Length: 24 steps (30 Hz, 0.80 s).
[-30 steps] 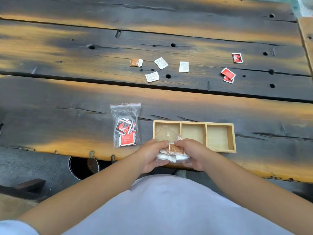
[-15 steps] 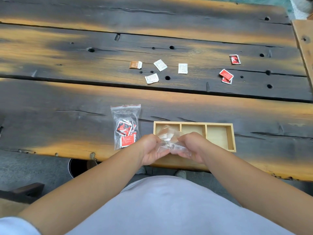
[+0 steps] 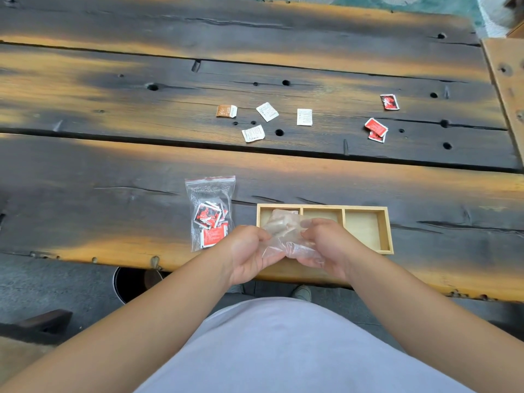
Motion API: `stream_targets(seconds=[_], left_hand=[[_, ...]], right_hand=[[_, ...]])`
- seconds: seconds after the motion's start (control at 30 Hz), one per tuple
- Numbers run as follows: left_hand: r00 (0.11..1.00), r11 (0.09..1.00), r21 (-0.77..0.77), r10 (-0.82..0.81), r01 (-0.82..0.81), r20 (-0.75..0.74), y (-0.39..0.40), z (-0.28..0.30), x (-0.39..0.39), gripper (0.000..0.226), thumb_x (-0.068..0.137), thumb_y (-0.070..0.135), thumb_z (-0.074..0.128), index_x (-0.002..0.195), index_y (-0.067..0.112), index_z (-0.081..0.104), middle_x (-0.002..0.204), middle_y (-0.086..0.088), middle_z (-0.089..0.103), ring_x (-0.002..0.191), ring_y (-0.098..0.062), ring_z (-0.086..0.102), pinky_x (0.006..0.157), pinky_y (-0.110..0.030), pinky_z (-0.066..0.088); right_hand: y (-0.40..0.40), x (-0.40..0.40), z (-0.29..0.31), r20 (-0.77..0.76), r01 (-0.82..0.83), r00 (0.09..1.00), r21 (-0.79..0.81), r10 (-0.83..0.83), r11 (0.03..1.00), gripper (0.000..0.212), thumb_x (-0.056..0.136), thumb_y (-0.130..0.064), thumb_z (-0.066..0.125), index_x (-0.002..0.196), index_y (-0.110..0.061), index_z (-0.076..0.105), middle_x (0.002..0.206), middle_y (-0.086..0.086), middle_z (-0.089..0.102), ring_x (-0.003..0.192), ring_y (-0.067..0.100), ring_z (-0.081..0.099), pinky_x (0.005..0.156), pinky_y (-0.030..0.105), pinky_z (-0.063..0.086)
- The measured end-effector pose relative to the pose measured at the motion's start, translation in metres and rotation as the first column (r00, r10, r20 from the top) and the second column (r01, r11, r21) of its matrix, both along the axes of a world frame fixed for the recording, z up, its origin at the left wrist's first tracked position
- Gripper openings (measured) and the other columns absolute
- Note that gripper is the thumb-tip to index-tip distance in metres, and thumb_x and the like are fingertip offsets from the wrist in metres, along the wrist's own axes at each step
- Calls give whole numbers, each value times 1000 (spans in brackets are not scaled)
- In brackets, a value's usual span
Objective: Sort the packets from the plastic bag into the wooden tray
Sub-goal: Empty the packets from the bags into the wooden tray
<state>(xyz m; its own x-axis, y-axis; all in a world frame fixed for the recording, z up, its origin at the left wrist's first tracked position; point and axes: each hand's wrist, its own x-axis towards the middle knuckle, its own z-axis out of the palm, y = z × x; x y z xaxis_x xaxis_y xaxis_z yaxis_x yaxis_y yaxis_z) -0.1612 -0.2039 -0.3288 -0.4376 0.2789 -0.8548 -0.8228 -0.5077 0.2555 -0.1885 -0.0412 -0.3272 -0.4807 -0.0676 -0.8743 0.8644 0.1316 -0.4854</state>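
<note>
Both hands grip a clear plastic bag (image 3: 283, 239) over the left end of the wooden tray (image 3: 385, 231). My left hand (image 3: 249, 253) pinches its left side, my right hand (image 3: 326, 248) its right side. The bag is tipped toward the tray's left compartment, and pale packets (image 3: 280, 219) show blurred through the plastic there. The tray has three compartments; the middle and right ones hold nothing. A second clear zip bag (image 3: 211, 211) with red and white packets lies flat just left of the tray.
Loose packets lie further back on the dark plank table: a brown one (image 3: 226, 111), three white ones (image 3: 267, 111), and three red ones (image 3: 375, 129) to the right. The table's near edge (image 3: 113, 258) runs under my wrists. A dark bucket (image 3: 130, 282) stands below.
The bag went from bunched low at the tray's front edge, packets visible, to lifted and tipped over the left compartment. The packets now show inside that compartment.
</note>
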Motion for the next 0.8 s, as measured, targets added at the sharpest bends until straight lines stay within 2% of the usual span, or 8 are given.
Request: stream_targets(seconds=[0.13, 0.2, 0.3, 0.37, 0.47, 0.57, 0.7, 0.8], left_hand=[[1000, 1000, -1, 16, -16, 20, 4, 3, 9, 37, 97, -4, 29, 129, -8, 47, 110, -24, 67, 76, -25, 74, 56, -27, 59], [1000, 1000, 14, 10, -10, 0, 5, 5, 13, 38, 97, -7, 28, 130, -8, 47, 110, -24, 68, 84, -28, 74, 60, -29, 60], [997, 996, 82, 28, -23, -67, 2, 10, 18, 43, 94, -11, 26, 130, -7, 49, 120, -26, 65, 104, -35, 68, 67, -31, 60], [993, 996, 86, 30, -20, -116, -1, 14, 23, 44, 92, -14, 27, 128, -7, 51, 119, -26, 66, 104, -36, 68, 66, -32, 60], [986, 998, 60, 25, -16, -166, -4, 14, 31, 46, 91, -18, 29, 129, -1, 50, 118, -27, 66, 105, -39, 67, 74, -39, 61], [985, 999, 36, 39, -33, -166, -7, 11, 35, 54, 91, -19, 32, 135, 9, 45, 119, -25, 67, 108, -39, 66, 81, -38, 60], [989, 999, -21, 27, -30, -147, -9, 4, 37, 66, 91, -17, 39, 146, 19, 33, 123, -23, 64, 105, -37, 68, 87, -39, 58], [988, 998, -68, -7, -3, -155, -12, 1, 37, 69, 91, -17, 40, 146, 24, 32, 120, -20, 65, 102, -34, 70, 90, -40, 55]], right_hand=[[0, 9, -5, 17, -2, 1000, -14, 2, 1000, 38, 95, 0, 46, 128, -18, 52, 117, 14, 64, 85, 27, 69, 51, 27, 52], [1, 13, -4, -10, -47, 999, -29, 47, 998, 43, 96, -1, 45, 134, -21, 51, 120, 10, 65, 92, 24, 70, 56, 29, 53], [5, 19, 3, -63, -64, 996, -77, 59, 995, 45, 97, -3, 46, 135, -25, 51, 123, 7, 66, 102, 23, 69, 64, 31, 52], [8, 22, 7, -87, -64, 995, -105, 55, 992, 44, 98, -3, 47, 135, -26, 51, 120, 5, 67, 104, 23, 68, 68, 31, 50], [11, 26, 9, -114, -66, 992, -113, 53, 991, 46, 97, 2, 45, 133, -26, 52, 115, 2, 66, 97, 25, 72, 69, 30, 52], [11, 29, 8, -135, -28, 991, -132, 10, 991, 53, 93, 9, 43, 134, -23, 53, 123, 9, 64, 102, 29, 71, 75, 32, 57], [11, 32, 8, -132, 9, 991, -141, -28, 990, 55, 92, 10, 43, 133, -24, 54, 124, 11, 64, 97, 29, 73, 66, 31, 58], [11, 35, 7, -126, 13, 992, -132, -30, 991, 51, 94, 7, 44, 132, -26, 53, 121, 7, 66, 92, 26, 75, 67, 31, 57]])
